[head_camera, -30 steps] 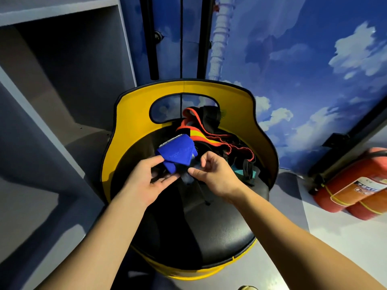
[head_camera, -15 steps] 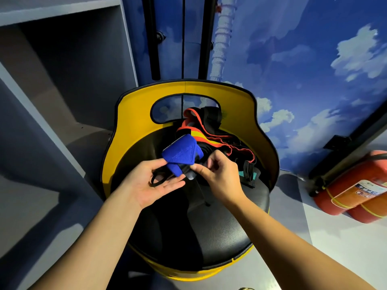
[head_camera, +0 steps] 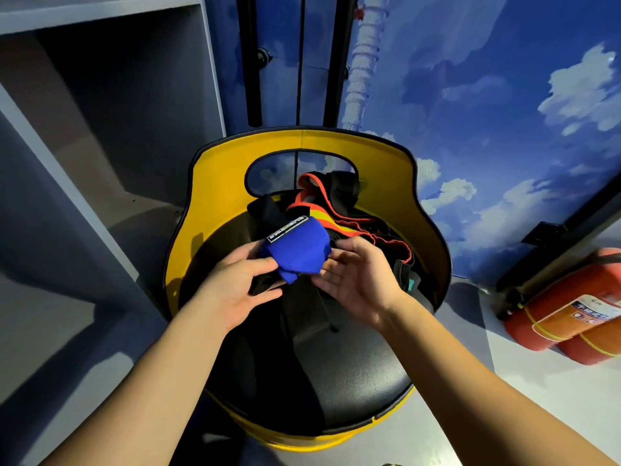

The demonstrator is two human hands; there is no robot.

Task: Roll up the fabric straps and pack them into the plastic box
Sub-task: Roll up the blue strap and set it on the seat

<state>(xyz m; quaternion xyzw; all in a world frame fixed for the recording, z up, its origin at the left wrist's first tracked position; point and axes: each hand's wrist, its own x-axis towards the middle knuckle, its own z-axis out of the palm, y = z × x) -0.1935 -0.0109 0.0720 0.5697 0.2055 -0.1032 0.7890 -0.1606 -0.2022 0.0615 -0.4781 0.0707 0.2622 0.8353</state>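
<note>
Blue strap (head_camera: 299, 250), now bunched and lifted mid-frame, pinched by left hand (head_camera: 232, 287); right hand (head_camera: 353, 280), earlier pinching, now spread open beneath (rolling under way, probably). Remaining straps (head_camera: 339, 216) heaped behind on seat (head_camera: 353, 375). Yellow backrest (head_camera: 215, 183) hemming three sides; plastic box not visible.

the blue strap (head_camera: 297, 252) is bunched into a loose roll mid-frame, black label strip along its top edge, with a black strap tail (head_camera: 268, 284) hanging under it. behind it, toward upper centre, a tangled pile of orange-edged and black straps (head_camera: 349, 213) sits unrolled.
</note>
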